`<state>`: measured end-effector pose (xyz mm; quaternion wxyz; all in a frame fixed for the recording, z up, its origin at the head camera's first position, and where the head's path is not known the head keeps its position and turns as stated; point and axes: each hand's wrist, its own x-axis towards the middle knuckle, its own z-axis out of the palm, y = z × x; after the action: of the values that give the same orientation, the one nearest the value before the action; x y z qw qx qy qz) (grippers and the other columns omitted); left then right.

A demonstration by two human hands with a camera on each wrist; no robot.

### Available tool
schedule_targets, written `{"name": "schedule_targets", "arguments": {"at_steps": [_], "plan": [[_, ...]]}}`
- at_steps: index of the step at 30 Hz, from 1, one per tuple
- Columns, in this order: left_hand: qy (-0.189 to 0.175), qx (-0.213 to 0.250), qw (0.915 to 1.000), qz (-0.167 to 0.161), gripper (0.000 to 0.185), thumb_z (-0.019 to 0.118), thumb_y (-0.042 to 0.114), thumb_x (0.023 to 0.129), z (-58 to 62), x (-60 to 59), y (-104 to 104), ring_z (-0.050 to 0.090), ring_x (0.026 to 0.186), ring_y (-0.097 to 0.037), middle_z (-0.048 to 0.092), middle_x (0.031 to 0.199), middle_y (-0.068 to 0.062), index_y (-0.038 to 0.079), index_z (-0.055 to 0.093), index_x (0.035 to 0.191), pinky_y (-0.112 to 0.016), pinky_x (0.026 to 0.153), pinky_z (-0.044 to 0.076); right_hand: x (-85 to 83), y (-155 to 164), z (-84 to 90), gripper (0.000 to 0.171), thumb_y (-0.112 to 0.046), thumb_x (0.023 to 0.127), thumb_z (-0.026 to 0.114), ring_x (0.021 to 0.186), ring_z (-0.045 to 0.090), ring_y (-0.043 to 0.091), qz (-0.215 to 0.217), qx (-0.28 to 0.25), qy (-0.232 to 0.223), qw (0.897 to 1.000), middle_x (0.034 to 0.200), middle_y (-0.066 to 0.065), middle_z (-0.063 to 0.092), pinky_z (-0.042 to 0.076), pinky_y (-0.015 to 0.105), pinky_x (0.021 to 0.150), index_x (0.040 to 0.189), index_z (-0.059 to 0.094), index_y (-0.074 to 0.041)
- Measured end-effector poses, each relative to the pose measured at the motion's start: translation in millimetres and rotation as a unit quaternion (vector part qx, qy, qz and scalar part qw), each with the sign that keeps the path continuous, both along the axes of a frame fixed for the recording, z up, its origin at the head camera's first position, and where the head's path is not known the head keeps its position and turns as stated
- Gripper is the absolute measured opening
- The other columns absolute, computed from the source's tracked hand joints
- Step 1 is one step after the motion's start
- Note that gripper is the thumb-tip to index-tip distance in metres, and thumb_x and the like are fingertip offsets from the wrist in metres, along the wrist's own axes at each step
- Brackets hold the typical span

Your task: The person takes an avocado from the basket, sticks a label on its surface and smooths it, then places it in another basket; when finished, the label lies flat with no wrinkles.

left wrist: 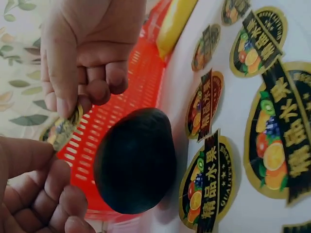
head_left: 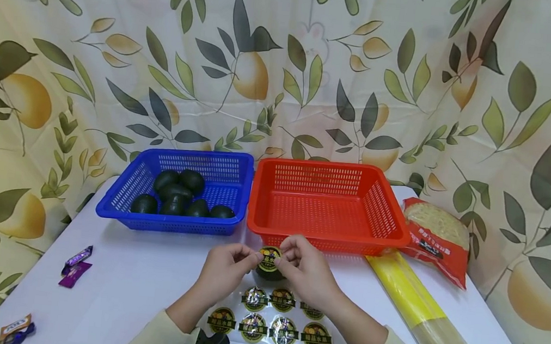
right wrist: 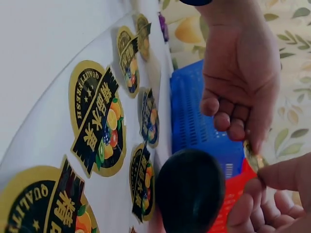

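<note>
Both hands meet just in front of the red basket (head_left: 330, 206), over the middle of the white table (head_left: 137, 285). The left hand (head_left: 225, 270) and the right hand (head_left: 307, 271) each pinch an edge of one round sticker (head_left: 268, 256) between thumb and fingertips, the other fingers curled under. The sticker is held in the air, stretched between them, just above a dark avocado (head_left: 270, 272) that sits on the table against the red basket's front wall. In the left wrist view the avocado (left wrist: 136, 161) lies right beside the basket's slotted side, with the sticker (left wrist: 62, 129) held apart from it.

Directly under the wrists, towards the near edge, lies a sticker sheet (head_left: 269, 324) with more of the same gold and black fruit labels. The blue basket (head_left: 181, 188) stands touching the red one on its left and holds several more avocados (head_left: 177, 193). Along the right edge lie a long yellow noodle packet (head_left: 418, 310) and a red bag (head_left: 434, 238). Purple candy wrappers (head_left: 75, 266) rest near the left edge.
</note>
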<state>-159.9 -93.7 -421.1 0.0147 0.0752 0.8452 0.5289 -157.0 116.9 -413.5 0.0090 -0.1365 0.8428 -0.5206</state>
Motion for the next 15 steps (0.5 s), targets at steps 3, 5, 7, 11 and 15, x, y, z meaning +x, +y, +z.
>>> {"name": "schedule_targets", "arguments": {"at_steps": [3,5,7,11,15], "plan": [[0.013,-0.033,0.9993,0.01,0.022,0.074,0.033,0.096,-1.6,-6.4,5,0.056,0.068,-0.013,0.065,0.072,0.001,0.014,0.075,0.084,-0.026,0.057,0.047,-1.8,-3,-3.6,0.022,-0.011,0.094,0.075,0.074,0.062,0.013,-0.037,0.014,0.003,0.999,0.082,-0.003,0.066,0.052,0.025,0.065,0.108,0.058,-0.011],[0.021,-0.05,0.9984,0.015,0.023,0.075,0.032,0.095,-2.9,-9.5,8,0.054,0.063,-0.012,0.063,0.068,0.004,0.014,0.075,0.082,-0.025,0.053,0.045,-3.3,-5,-6.0,0.021,-0.011,0.094,0.076,0.072,0.062,0.012,-0.053,0.026,0.01,0.998,0.079,-0.004,0.065,0.052,0.025,0.063,0.103,0.058,-0.012],[0.025,-0.064,0.9975,0.019,0.023,0.076,0.03,0.094,-5.1,-11.9,10,0.053,0.06,-0.01,0.062,0.065,0.005,0.014,0.074,0.079,-0.024,0.051,0.044,-4.9,-7,-8.6,0.021,-0.011,0.093,0.077,0.07,0.061,0.01,-0.063,0.046,0.024,0.997,0.077,-0.005,0.064,0.051,0.024,0.06,0.098,0.058,-0.013],[0.033,-0.08,0.996,0.024,0.023,0.078,0.027,0.092,-9.9,-14.7,14,0.052,0.058,-0.009,0.061,0.062,0.006,0.012,0.073,0.075,-0.023,0.049,0.043,-7.4,-10,-13.4,0.021,-0.009,0.091,0.079,0.064,0.059,0.007,-0.072,0.081,0.052,0.993,0.073,-0.008,0.063,0.049,0.023,0.055,0.093,0.058,-0.014],[0.036,-0.087,0.9952,0.026,0.023,0.079,0.025,0.091,-12.4,-15.7,16,0.05,0.055,-0.009,0.06,0.06,0.006,0.011,0.072,0.073,-0.022,0.047,0.04,-9.6,-12,-17.0,0.019,-0.01,0.091,0.079,0.063,0.056,0.005,-0.076,0.111,0.079,0.988,0.072,-0.01,0.062,0.048,0.022,0.057,0.093,0.061,-0.013]]}}
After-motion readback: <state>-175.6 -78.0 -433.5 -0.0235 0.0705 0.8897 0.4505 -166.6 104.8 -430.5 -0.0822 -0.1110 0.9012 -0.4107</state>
